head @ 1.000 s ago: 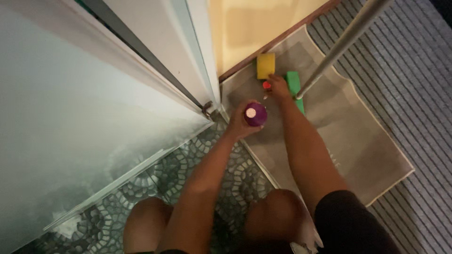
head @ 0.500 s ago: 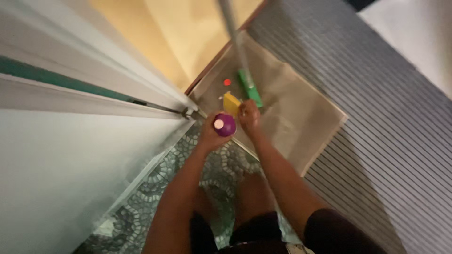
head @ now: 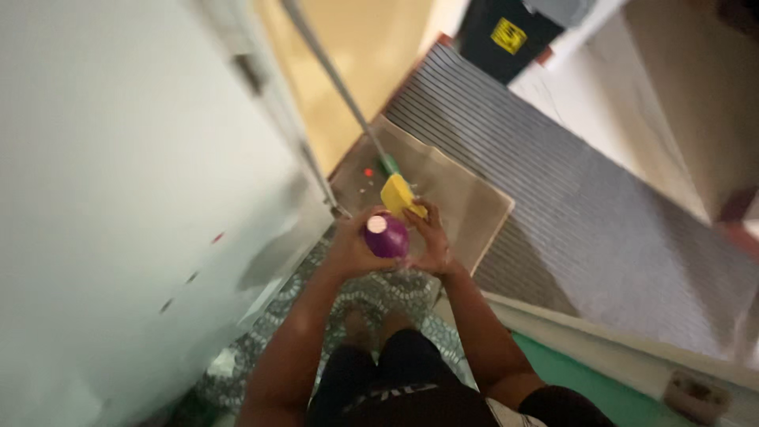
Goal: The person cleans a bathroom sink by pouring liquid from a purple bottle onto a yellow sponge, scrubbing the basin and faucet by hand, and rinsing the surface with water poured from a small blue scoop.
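— Purple round-bodied plastic bottle [head: 387, 236] with a pale pink cap, held up in front of the person, over the edge of the patterned mosaic floor [head: 379, 289]. See who has it?

— The left hand [head: 353, 247] does, fingers wrapped round the bottle's side. The right hand [head: 429, 237] is just beside it, gripping a yellow rectangular sponge [head: 399, 195] that sticks up above the fingers, close against the bottle.

— And behind them?

— A beige floor mat [head: 455, 194] on the grey ribbed carpet [head: 585, 229]. On the mat stands a metal-handled mop [head: 336, 79] with a green head, its pole leaning up towards the pale wall. A small red cap-like piece [head: 368, 171] lies on the mat near it. To the left, a frosted white door panel [head: 118, 182] fills the view.

— If the two are to work together, what would serve best?

— My judgement: keep the bottle upright and steady in the left hand, bring the sponge's flat face level under the opening, and hold both over the tiled floor, not the mat. The frame is blurred, so whether the bottle's top is open I cannot tell.
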